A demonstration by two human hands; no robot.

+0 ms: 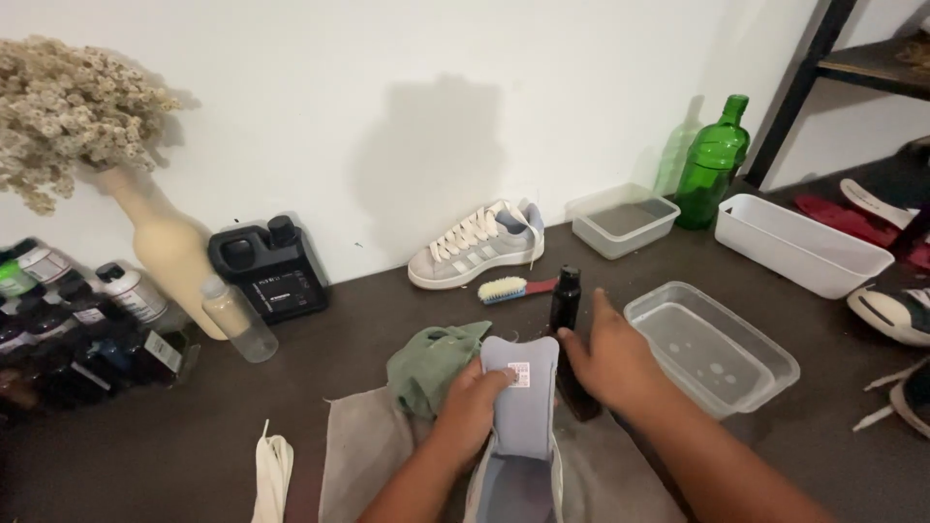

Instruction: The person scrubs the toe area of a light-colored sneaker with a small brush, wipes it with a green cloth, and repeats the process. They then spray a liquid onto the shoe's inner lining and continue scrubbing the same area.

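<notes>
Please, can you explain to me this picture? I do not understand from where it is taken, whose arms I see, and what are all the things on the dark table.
There is no machine here. A person wears one camera on the head, looking down, so the two arms at the bottom are that person's own.

The left hand grips the raised tongue of a grey shoe that stands on a beige cloth. The right hand reaches to a dark bottle beside the shoe; I cannot tell if it grips it.

On the dark table also lie a green cloth, a brush, a second grey sneaker, a clear tub holding water, a green glass bottle and a black jug.
</notes>
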